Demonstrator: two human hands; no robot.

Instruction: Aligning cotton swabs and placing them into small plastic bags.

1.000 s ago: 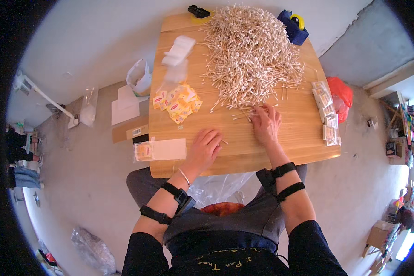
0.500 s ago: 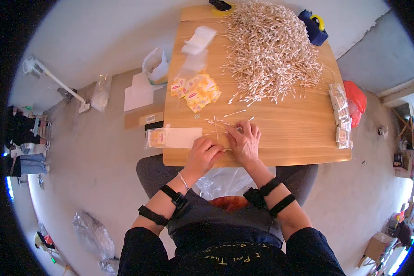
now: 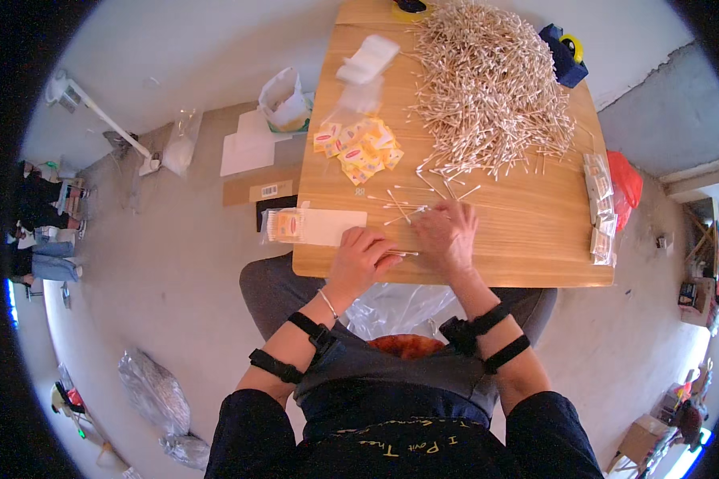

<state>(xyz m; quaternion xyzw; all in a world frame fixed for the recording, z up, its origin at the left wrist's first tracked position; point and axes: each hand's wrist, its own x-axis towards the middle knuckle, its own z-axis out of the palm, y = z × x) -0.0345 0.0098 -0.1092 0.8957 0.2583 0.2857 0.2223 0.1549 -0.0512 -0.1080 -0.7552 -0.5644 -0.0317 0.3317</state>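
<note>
My left hand [image 3: 359,260] rests near the table's front edge, its fingers closed around a few cotton swabs [image 3: 408,253] whose tips stick out to the right. Just right of it, my right hand [image 3: 447,237] is over the wood, blurred, with its fingertips at several loose cotton swabs [image 3: 402,209]. I cannot make out whether it grips any of them. Beyond the hands rises a large heap of cotton swabs [image 3: 487,88]. A white card [image 3: 335,227] lies left of my left hand, and a clear packet of swabs [image 3: 284,225] sits at its left end.
Yellow printed cards [image 3: 363,152] are spread at the table's left, below clear plastic bags [image 3: 369,60]. Filled packets [image 3: 601,211] line the right edge beside a red bag [image 3: 625,188]. A blue tape dispenser [image 3: 566,60] stands at the far right. A white bin [image 3: 286,100] stands left of the table.
The view has shifted, so the table appears farther right. My right hand has moved slightly away from my left hand, and some loose swabs near its fingertips lie differently.
</note>
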